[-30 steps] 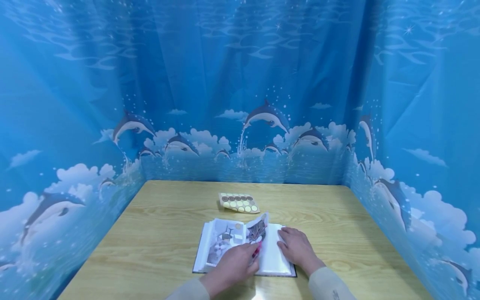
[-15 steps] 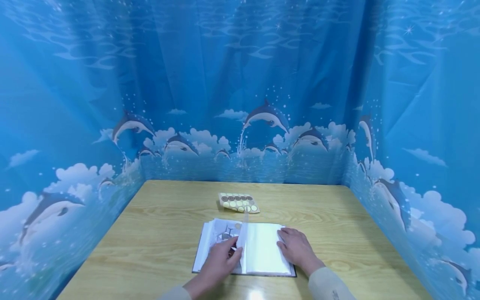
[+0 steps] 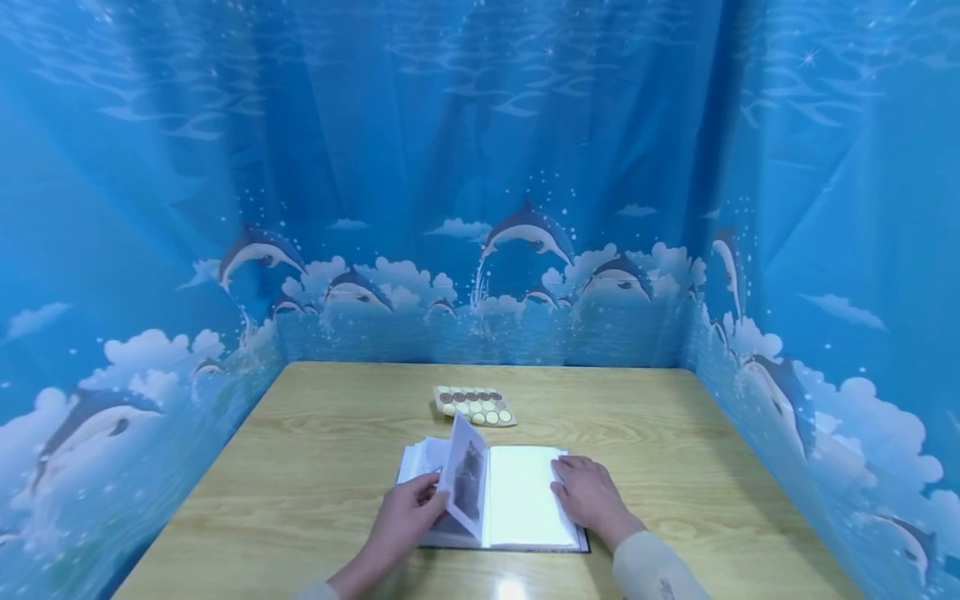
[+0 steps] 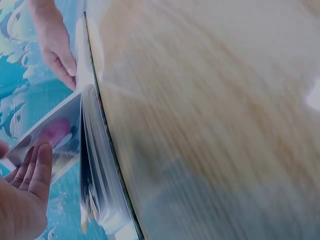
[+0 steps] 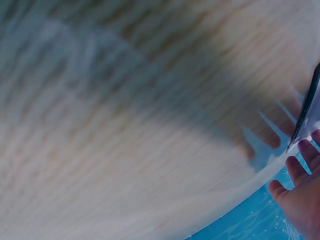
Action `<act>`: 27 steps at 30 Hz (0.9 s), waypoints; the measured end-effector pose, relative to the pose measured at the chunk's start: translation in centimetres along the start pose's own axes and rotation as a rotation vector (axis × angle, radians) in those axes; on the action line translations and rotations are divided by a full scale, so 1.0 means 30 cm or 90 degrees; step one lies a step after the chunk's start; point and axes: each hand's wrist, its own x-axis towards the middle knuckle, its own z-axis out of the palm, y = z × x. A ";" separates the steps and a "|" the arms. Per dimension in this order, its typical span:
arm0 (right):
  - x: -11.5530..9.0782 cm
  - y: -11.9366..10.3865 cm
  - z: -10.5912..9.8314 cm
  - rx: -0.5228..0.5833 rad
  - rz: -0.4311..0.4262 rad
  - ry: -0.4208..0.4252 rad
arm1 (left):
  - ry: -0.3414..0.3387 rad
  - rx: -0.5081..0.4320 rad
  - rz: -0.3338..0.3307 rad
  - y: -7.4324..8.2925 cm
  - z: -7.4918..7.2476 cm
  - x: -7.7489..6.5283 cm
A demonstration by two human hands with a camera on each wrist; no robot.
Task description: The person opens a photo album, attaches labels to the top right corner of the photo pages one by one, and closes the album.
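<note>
A photo album (image 3: 528,500) lies spread on the table, its right-hand page blank white. One album page (image 3: 465,475) stands partly raised over the left half, with a dark picture showing on its near face. My left hand (image 3: 405,512) pinches the outer edge of that page between thumb and fingers. In the left wrist view the raised page (image 4: 65,112) carries a pink patch, with the fingers of the left hand (image 4: 30,185) against it. My right hand (image 3: 596,496) rests with extended fingers on the album's right edge. The right wrist view shows this hand (image 5: 300,192) beside the dark cover edge.
Behind the album lies a sheet of round stickers (image 3: 476,406), pale yellow and brown, slightly curled. The wood-grain table (image 3: 315,450) is bounded at the back and sides by a blue curtain (image 3: 405,167) printed with dolphins.
The left hand has carried pages over from right to left, moving leftward itself. A raised page now leans left and the right-hand page lies bare. The right hand has stayed in place.
</note>
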 end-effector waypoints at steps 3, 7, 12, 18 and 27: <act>0.002 0.002 0.000 0.006 0.003 -0.005 | -0.004 0.002 -0.027 -0.002 -0.017 0.004; 0.003 0.004 0.003 0.006 0.001 -0.010 | -0.013 -0.002 -0.052 -0.010 -0.040 0.006; 0.001 0.003 0.003 0.007 -0.003 -0.010 | -0.006 -0.012 -0.077 -0.025 -0.063 0.002; 0.004 0.004 0.003 0.003 -0.001 -0.011 | 0.002 -0.017 -0.085 -0.050 -0.077 -0.013; 0.001 0.006 0.007 0.001 -0.005 -0.010 | 0.017 0.042 -0.112 -0.069 -0.087 -0.033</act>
